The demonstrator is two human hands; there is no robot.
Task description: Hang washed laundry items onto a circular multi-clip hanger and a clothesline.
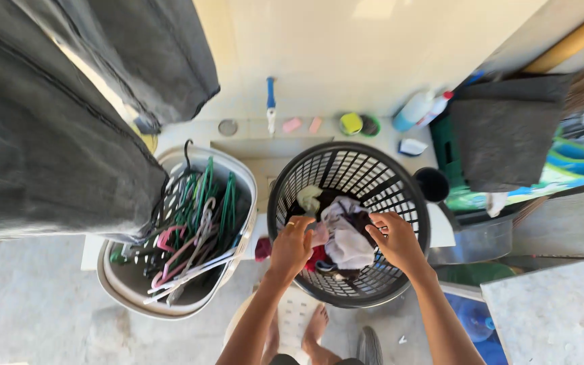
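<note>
Laundry: a pale lilac-white garment [346,236] lies on top of a heap of mixed clothes, dark, red and pale green, inside a round black slatted laundry basket [299,176] that stands on the ground directly below us. Our left hand [292,247] reaches into the basket from the near rim, fingers curled and pinching a pinkish edge of cloth beside the pale garment. Our right hand [395,240] comes in from the opposite side, thumb and fingertips closed on the garment's upper right edge. Just beside the basket, to its left, we note a white tub [238,182] filled with a tangle of clothes hangers [194,230] in green, pink, white and black. Above that tub hangs a large dark grey cloth [42,135], filling the upper left of the view. Behind the basket, along a pale ledge at the wall, stand a blue-handled brush [271,105], two pink bars [303,125], a yellow sponge in a green dish [353,124] and a white bottle [414,109]. To the right we record a grey folded mat [505,132] draped over a container. Our bare feet [315,331] show on the concrete below the basket.
</note>
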